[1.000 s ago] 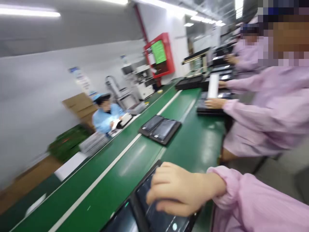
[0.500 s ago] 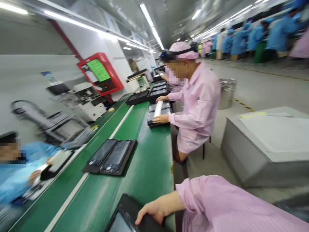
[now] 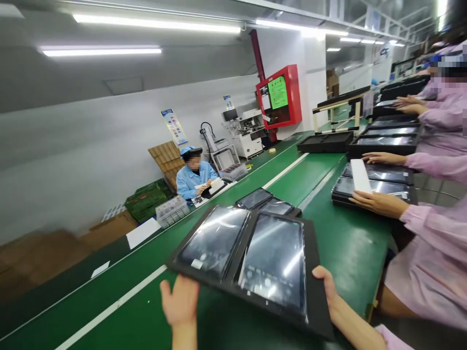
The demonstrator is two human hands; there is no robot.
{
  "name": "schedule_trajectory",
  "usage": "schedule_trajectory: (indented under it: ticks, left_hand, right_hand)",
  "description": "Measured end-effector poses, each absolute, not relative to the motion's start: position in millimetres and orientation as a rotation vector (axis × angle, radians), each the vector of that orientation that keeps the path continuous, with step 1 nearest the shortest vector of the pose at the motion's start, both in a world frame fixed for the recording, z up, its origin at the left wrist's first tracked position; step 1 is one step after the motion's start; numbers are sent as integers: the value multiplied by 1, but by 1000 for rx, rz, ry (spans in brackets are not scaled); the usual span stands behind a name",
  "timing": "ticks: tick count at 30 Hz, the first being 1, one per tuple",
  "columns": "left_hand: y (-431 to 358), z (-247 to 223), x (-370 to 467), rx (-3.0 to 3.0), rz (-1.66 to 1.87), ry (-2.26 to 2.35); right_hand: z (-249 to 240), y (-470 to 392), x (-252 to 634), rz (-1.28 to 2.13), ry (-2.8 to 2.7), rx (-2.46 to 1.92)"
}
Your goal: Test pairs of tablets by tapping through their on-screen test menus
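Note:
A black tray [image 3: 317, 253] with two dark glass-fronted panels in it is held tilted above the green bench. The left panel [image 3: 216, 240] and the right panel [image 3: 273, 262] lie side by side, with light glaring off both. My left hand [image 3: 180, 301] supports the tray's near left corner; its fingers go underneath and its thumb sticks out to the side. On the right edge, my right hand [image 3: 326, 287] grips with the thumb on top and the fingers hidden below. Just behind sits another tray with two panels [image 3: 255, 198], partly covered by mine.
The green bench [image 3: 120, 321] runs away to the right, marked by a white line. On the right, a co-worker's hands [image 3: 381, 203] hold a white strip [image 3: 360, 176] over a loaded tray. Across the bench sits a person in blue [image 3: 197, 172]. Beyond are stacked trays [image 3: 386, 131].
The view has swung left. The tray, earlier low at the bottom edge by my right hand, is now raised between both hands. My left hand has come into view.

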State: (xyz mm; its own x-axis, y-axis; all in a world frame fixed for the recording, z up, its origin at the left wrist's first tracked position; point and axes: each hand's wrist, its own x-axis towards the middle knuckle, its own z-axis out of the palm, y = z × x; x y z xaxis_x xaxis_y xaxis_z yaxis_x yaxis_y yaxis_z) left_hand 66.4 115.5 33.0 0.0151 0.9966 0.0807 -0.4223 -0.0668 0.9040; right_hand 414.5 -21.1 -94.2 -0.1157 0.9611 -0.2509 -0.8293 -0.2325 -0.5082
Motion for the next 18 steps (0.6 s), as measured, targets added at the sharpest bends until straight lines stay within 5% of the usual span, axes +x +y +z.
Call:
schedule_trajectory:
  ticks: [5,10,18]
  left_hand:
    - [130,-26,120,835,1236,549]
    - [110,-119,103,922,1015,890]
    - [109,-113,115,1401,1001,1123]
  right_hand:
    - [-68,83,443,1459,-391,-779]
    - [-58,150,465,1316,-531,-989]
    - [-127,-43,527,1097,-723,-1478]
